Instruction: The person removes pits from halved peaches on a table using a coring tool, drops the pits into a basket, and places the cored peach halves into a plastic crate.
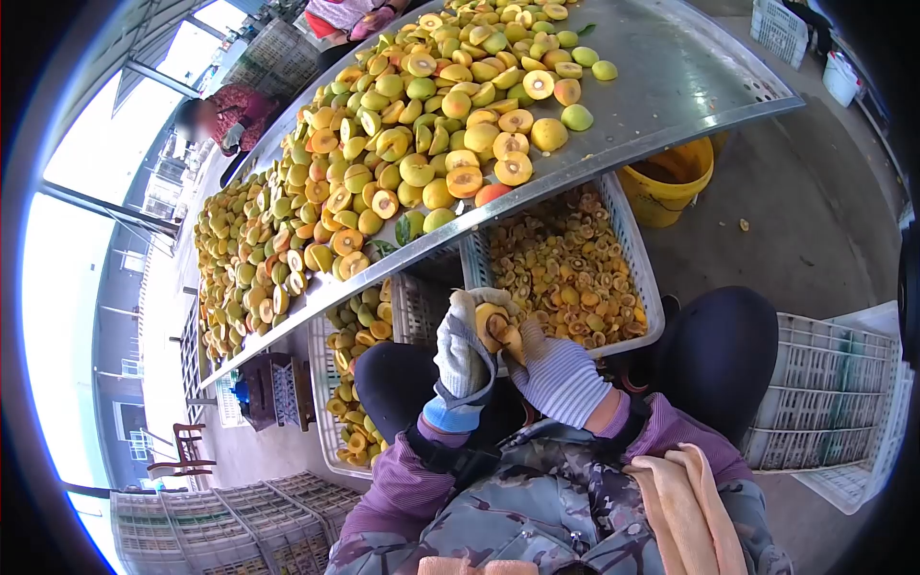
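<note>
My left hand (464,350), in a pale work glove with a blue cuff, is closed round a yellow fruit half (493,320) with a brown hollow. Against that fruit my right hand (563,376), in a grey-and-white striped glove, holds a small brownish-yellow piece or tool end (513,342); which of these cannot be made out. Both hands meet above my lap, just in front of a white crate (655,305) of small cut scraps and pits. Cut and whole fruit (393,144) lie heaped on the metal table (661,72) beyond.
Another white crate (331,422) of fruit halves stands left of my knees. A yellow bucket (661,196) is under the table's right part. Stacked crates (815,393) stand at right, more (240,527) at lower left. A person (240,115) is at the table's far left side.
</note>
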### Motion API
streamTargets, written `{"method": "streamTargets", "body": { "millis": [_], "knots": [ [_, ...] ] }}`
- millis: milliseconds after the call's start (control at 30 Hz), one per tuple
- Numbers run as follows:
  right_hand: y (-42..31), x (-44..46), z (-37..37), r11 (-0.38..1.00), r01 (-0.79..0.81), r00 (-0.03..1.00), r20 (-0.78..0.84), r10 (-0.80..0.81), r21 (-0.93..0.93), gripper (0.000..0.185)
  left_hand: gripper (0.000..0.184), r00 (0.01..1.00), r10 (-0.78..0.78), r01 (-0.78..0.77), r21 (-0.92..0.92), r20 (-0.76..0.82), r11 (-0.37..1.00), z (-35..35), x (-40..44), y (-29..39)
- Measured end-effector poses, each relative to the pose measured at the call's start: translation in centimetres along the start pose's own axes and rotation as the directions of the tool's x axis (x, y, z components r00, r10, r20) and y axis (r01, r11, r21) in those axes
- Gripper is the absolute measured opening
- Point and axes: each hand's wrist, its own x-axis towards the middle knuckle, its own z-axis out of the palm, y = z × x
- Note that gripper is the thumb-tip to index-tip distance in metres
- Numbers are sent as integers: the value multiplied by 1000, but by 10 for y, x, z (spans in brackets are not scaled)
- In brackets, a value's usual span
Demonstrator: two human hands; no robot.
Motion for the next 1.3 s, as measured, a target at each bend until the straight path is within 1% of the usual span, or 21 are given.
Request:
{"method": "streamTargets", "body": {
  "millis": [167,267,400,467,500,533,600,667,733,767,833,867,933,1000,1033,1067,1133,1167,1200,1267,1300],
  "knots": [
    [0,-3,-2,992,22,997,74,-31,124,41,67,988,-87,95,61,-125,994,12,-2,14],
    [-1,-5,1,995,-9,994,111,-2,100,41,65,995,39,-1,380,-91,925,17,-4,18],
    [1,-5,6,971,-62,985,169,22,233,40,64,984,136,-87,348,-119,933,27,-3,19],
    [6,-2,5,901,134,986,41,-165,413,37,66,989,114,-73,359,-93,930,17,2,22],
    [6,-1,2,819,359,933,-151,-327,448,30,62,997,72,-67,325,-3,943,9,3,22],
    [5,-1,-4,818,359,933,-153,-326,450,30,58,995,32,-58,290,93,955,7,5,24],
    [3,-1,-16,636,-159,911,360,-201,755,25,58,994,34,-60,248,108,967,14,4,22],
    [2,-3,-22,539,-305,874,456,-170,785,25,66,997,76,-83,460,34,884,21,3,22],
    [1,-4,-28,432,-443,821,549,-157,786,26,64,996,60,-82,467,62,880,18,4,22],
    [2,-4,-31,302,-545,745,617,-254,782,27,62,986,-25,-4,171,166,985,14,5,17],
    [3,-5,-31,171,-630,670,642,-373,757,32,63,907,-25,217,-416,421,883,20,11,13],
    [2,-5,-32,176,-630,668,644,-374,756,32,63,908,-20,212,-419,419,883,19,12,14],
    [2,-3,-39,58,-674,692,657,-299,737,19,59,983,114,-118,20,142,993,13,15,19],
    [11,1,-31,76,-621,733,612,-295,780,18,47,920,392,-321,606,16,728,-9,14,33],
    [20,10,-19,-147,-679,727,687,3,719,19,35,871,490,-345,677,-27,650,-23,9,45],
    [28,19,-4,-372,-649,604,747,277,663,21,29,868,483,-170,842,-118,512,-37,-4,68],
    [60,9,24,-523,-423,692,637,341,740,23,23,850,370,249,906,-374,343,-79,-21,105],
    [63,12,24,-506,-482,619,687,380,715,23,24,853,494,240,968,-170,-81,-119,-30,112],
    [60,14,21,-383,-570,612,687,391,727,21,24,867,404,407,882,-291,-238,-138,-36,124],
    [48,16,10,-208,-604,678,633,373,770,21,22,886,449,361,774,-111,-521,-173,-41,131],
    [46,18,8,-196,-609,683,634,362,769,21,22,880,425,414,781,-211,-468,-176,-32,136]
  ]
}}
